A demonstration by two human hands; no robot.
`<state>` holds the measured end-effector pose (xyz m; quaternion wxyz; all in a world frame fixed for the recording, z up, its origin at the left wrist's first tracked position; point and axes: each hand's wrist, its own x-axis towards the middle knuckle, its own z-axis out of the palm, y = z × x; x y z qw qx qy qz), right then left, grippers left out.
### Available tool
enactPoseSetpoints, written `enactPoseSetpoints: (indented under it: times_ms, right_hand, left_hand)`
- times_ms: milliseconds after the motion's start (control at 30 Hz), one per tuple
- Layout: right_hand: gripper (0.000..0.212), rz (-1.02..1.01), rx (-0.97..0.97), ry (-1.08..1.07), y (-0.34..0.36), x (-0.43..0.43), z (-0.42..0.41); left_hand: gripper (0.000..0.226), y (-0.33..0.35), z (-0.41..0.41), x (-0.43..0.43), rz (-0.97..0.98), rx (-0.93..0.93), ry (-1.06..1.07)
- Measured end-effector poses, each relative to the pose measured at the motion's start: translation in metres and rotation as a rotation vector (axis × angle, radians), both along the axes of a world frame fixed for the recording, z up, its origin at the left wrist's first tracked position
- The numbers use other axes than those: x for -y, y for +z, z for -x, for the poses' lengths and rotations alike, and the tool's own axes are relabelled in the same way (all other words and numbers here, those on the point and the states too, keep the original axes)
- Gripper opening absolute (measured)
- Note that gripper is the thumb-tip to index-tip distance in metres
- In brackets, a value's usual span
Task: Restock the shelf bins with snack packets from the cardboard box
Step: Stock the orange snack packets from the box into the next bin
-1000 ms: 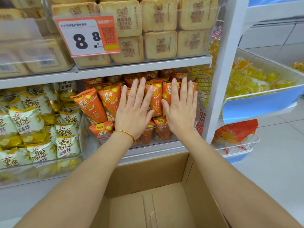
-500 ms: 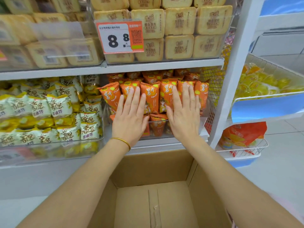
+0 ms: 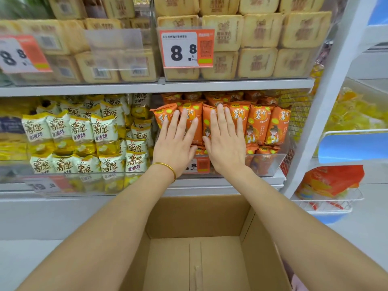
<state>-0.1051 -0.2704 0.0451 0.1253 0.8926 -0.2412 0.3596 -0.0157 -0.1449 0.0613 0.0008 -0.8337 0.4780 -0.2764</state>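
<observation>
Both palms are flat on the orange packets (image 3: 258, 124). The left grip (image 3: 176, 143) and right grip (image 3: 225, 143) sit side by side, fingers straight and spread, holding nothing, only pressing the front row back into the bin (image 3: 270, 164).

Here's the danger. The row stands upright and crowded, with its tops above the clear front wall. If the pressure comes off, a packet could tip forward over that wall and drop toward the box (image 3: 195, 217) below. The right-hand packets, under neither palm, look likeliest to lean. Push too hard and the puffed bags could crush or ride up over each other. Push off-centre and the leftmost one could skew toward the yellow packets (image 3: 79, 131) next door.

And where are the goods relative to the grips? Directly under them. The left palm covers the left-hand packets and the right palm the next ones along. Fingertips reach near the packet tops, and the heels of both hands are down at the bin's front edge, over the price tag (image 3: 201, 164). The box sits beneath the forearms, with no packet showing on the visible part of its floor.
</observation>
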Motion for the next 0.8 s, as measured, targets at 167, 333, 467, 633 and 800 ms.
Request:
enactPoseSetpoints:
  times_ms: [167, 333, 467, 633, 800]
  right_hand:
    - [0.064, -0.015, 0.0, -0.006, -0.002, 0.003, -0.007]
    - [0.063, -0.021, 0.018, -0.015, 0.002, -0.002, -0.005]
    - [0.062, -0.022, 0.062, -0.049, 0.002, -0.002, -0.002]
    - [0.069, -0.031, 0.002, -0.068, 0.002, 0.0, -0.009]
    - [0.067, -0.033, -0.024, -0.079, 0.007, 0.0, -0.007]
  left_hand:
    - [0.071, -0.004, -0.011, 0.004, 0.021, 0.007, -0.05]
    - [0.065, 0.002, -0.009, 0.0, 0.122, 0.044, -0.069]
    - [0.069, 0.006, -0.008, -0.003, 0.152, -0.006, 0.042]
    - [0.075, 0.008, -0.014, 0.0, 0.081, -0.072, 0.045]
    - [0.074, 0.013, -0.012, -0.001, 0.069, -0.114, 0.053]
